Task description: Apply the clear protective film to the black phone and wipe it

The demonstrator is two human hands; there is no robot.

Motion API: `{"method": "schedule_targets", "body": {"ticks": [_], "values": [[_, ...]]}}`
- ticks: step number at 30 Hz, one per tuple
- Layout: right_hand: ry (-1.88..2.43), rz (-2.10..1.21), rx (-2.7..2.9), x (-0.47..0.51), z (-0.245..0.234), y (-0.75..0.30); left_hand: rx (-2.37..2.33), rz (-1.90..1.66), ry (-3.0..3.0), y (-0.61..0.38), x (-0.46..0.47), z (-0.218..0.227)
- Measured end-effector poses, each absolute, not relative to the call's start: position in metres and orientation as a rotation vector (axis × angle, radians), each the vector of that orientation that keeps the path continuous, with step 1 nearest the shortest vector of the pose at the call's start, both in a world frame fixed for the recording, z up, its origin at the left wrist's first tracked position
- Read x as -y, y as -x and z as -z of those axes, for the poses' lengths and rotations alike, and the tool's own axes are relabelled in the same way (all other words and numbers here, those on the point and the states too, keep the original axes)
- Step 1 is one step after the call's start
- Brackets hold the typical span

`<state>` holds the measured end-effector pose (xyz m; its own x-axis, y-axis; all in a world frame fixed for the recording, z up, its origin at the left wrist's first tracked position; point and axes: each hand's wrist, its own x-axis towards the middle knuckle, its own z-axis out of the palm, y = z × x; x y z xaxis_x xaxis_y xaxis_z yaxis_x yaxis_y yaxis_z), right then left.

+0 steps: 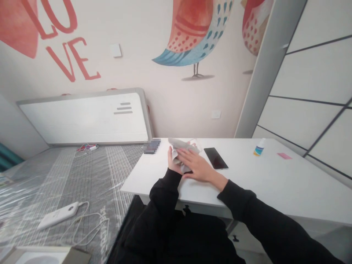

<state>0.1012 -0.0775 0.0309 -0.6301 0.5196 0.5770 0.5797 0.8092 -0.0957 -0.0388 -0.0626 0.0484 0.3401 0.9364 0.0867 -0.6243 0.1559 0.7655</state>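
L hand (173, 165) grasping grey cloth (181, 145) at centre of white desk (264, 179); R hand (199, 168) open, flat on cloth, near black phone (216, 158).

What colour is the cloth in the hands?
Light grey; the head view shows it best, where the cloth sticks out past the right hand.

Soft grey cloth (180, 148), glossy glass phone (216, 158)

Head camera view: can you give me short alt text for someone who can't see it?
Both hands rest on a crumpled grey cloth on a white desk, right hand flat across it, left hand at its near side. A black smartphone lies just right of them; a small bottle stands farther right.
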Motion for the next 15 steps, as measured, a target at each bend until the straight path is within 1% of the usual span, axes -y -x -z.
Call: {"method": "schedule_targets", "body": {"ticks": [2, 5, 6, 8, 9, 12, 15], "values": [[0.895, 0.132, 2.292, 0.080, -0.031, -0.102, -0.399, -1.180, -0.769, 0.038, 0.067, -0.050], [0.766, 0.119, 2.397, 0.082, -0.033, -0.102, -0.280, -1.157, -0.731, 0.036, 0.071, -0.054], [0.781, 0.130, 2.363, 0.082, -0.033, -0.102, -0.264, -1.162, -0.727, 0.035, 0.072, -0.056], [0.986, 0.150, 2.138, 0.082, -0.035, -0.102, -0.275, -1.172, -0.694, 0.033, 0.074, -0.060], [0.986, 0.156, 2.110, 0.082, -0.035, -0.102, -0.292, -1.169, -0.660, 0.032, 0.075, -0.061], [0.794, 0.121, 2.377, 0.082, -0.037, -0.103, -0.335, -1.155, -0.560, 0.031, 0.075, -0.064], [1.007, 0.153, 2.102, 0.083, -0.037, -0.103, -0.339, -1.142, -0.563, 0.032, 0.074, -0.064]]}}
